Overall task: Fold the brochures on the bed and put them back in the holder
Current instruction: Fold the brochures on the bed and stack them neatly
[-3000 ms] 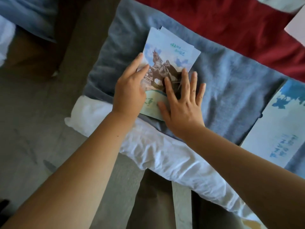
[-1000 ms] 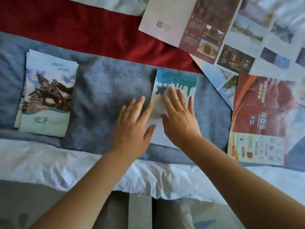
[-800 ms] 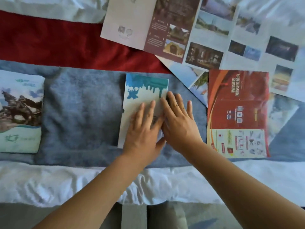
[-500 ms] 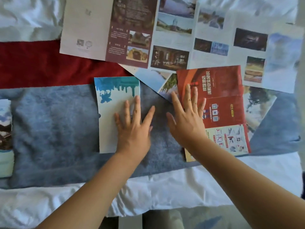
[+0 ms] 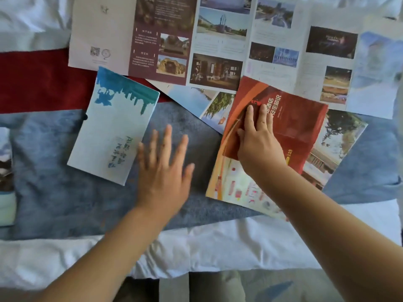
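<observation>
A folded white brochure with a blue skyline (image 5: pixel 113 129) lies tilted on the grey-blue blanket (image 5: pixel 54 192). My left hand (image 5: pixel 163 173) hovers open just right of it, fingers spread, blurred. My right hand (image 5: pixel 259 144) rests flat, fingers down, on a red and orange brochure (image 5: pixel 294 125) to the right. A large unfolded brochure with photos (image 5: pixel 218 40) spreads across the top. Another open sheet with tree and building pictures (image 5: pixel 340 147) lies under the red one. A folded brochure (image 5: pixel 5 182) shows at the left edge. No holder is in view.
A red blanket strip (image 5: pixel 39 83) runs behind the grey-blue one. White bedding (image 5: pixel 218 247) covers the near edge of the bed, and more white sheet (image 5: pixel 32 18) lies at the top left. The floor (image 5: pixel 174 288) shows below.
My left hand has come off the blue skyline brochure, which now lies tilted. My right hand has moved right onto the red brochure, and that brochure has shifted and rotated. The view has panned right.
</observation>
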